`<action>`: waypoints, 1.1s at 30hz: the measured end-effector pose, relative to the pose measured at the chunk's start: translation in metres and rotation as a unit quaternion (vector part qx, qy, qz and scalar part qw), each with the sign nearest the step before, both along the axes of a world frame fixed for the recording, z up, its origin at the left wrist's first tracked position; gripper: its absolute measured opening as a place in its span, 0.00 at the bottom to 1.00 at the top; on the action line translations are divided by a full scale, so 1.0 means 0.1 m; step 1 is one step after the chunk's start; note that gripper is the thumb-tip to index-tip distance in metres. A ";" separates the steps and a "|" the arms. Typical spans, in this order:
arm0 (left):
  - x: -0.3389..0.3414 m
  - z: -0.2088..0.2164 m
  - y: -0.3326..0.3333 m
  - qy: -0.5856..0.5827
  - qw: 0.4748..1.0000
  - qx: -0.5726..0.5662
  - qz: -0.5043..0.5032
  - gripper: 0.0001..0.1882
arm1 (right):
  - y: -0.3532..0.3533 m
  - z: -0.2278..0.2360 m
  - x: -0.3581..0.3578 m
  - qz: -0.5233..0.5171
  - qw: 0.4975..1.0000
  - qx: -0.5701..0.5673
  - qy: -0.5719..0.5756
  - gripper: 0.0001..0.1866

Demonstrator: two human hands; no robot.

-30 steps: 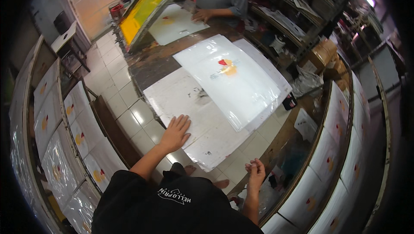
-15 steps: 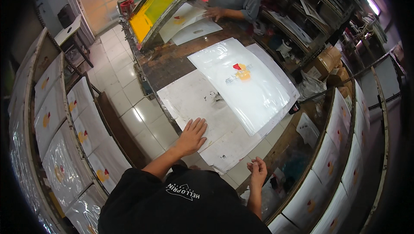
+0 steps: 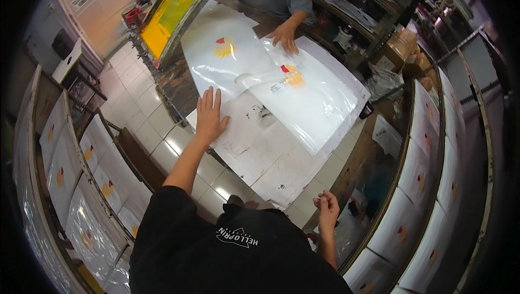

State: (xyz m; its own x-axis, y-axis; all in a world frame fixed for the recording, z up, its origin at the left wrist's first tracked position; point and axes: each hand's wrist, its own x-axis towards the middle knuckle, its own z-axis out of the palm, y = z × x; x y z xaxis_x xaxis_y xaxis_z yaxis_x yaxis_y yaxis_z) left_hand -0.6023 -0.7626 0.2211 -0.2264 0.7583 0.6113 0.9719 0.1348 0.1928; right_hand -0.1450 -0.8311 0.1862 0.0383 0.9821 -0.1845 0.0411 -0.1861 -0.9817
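My left hand (image 3: pixel 210 118) reaches out over the table's left side, fingers spread, its fingertips at the near edge of a white plastic bag (image 3: pixel 203 56) with a red and yellow print. To the right lies a stack of glossy white plastic bags (image 3: pixel 319 99), the top one printed in red, yellow and faint blue-grey. A co-worker's hand (image 3: pixel 285 37) rests on the stack's far end. My right hand (image 3: pixel 328 210) hangs low beside the table's near right corner, fingers curled in a pinch; whatever they hold, if anything, cannot be made out.
A stained white board (image 3: pixel 254 148) covers the near tabletop. At the far left a printing screen (image 3: pixel 176 15) with yellow ink stands tilted. Racks of printed bags (image 3: pixel 95 207) line my left, and another rack (image 3: pixel 414 185) my right. Cardboard boxes (image 3: pixel 398 50) sit beyond the table.
The printed bag has come from the far side toward me. My left hand has moved forward and left to its edge. The co-worker's hand has shifted onto the stack; my right hand stays low.
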 end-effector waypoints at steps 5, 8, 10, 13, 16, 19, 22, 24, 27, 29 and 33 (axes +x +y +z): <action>-0.14 -0.32 0.10 -0.022 0.982 -0.149 -0.115 0.17 | -0.20 0.01 -0.03 -0.011 1.000 -0.021 0.002 0.15; 0.02 -0.37 0.08 -0.011 0.978 -0.125 -0.166 0.10 | -0.27 -0.06 -0.06 -0.015 0.999 -0.030 0.029 0.15; 0.27 -0.35 0.01 0.019 0.973 -0.121 -0.194 0.05 | -0.27 -0.03 -0.15 0.004 0.999 -0.035 0.037 0.16; 0.88 -0.26 -0.30 -0.008 0.949 -0.149 -0.278 0.03 | -0.21 0.12 -0.35 0.048 0.987 -0.056 0.144 0.20; 1.54 -0.01 -0.58 -0.084 0.912 -0.192 -0.352 0.05 | -0.09 0.24 -0.56 0.053 0.927 -0.080 0.362 0.23; 2.02 0.13 -0.74 -0.128 0.880 -0.208 -0.407 0.05 | 0.11 0.26 -0.61 0.047 0.916 -0.071 0.393 0.25; 2.33 0.27 -0.83 -0.133 0.843 -0.218 -0.474 0.06 | 0.32 0.33 -0.58 0.014 0.973 -0.020 0.232 0.23; 2.49 0.30 -0.80 -0.103 0.814 -0.238 -0.519 0.07 | 0.44 0.25 -0.46 -0.026 0.991 0.006 0.132 0.22; 2.66 0.51 -0.50 -0.111 0.795 -0.214 -0.556 0.11 | 0.50 0.40 -0.13 -0.006 0.994 0.066 0.086 0.21; 2.75 0.66 -0.10 -0.153 0.798 -0.176 -0.556 0.18 | 0.46 0.72 0.12 -0.010 0.995 0.099 0.026 0.18; 3.17 1.35 0.89 -0.124 0.817 -0.035 -0.562 0.33 | 0.10 1.51 0.66 -0.026 0.975 0.167 -0.146 0.17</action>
State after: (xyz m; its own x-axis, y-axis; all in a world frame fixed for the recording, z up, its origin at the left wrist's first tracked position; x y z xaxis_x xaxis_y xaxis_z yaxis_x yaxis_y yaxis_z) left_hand -0.2856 -0.6741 0.3560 0.5267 0.6040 0.5981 0.4226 -0.7966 0.4323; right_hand -0.0792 -0.8211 0.3372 0.0918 0.9810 0.1710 0.3263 0.1326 -0.9359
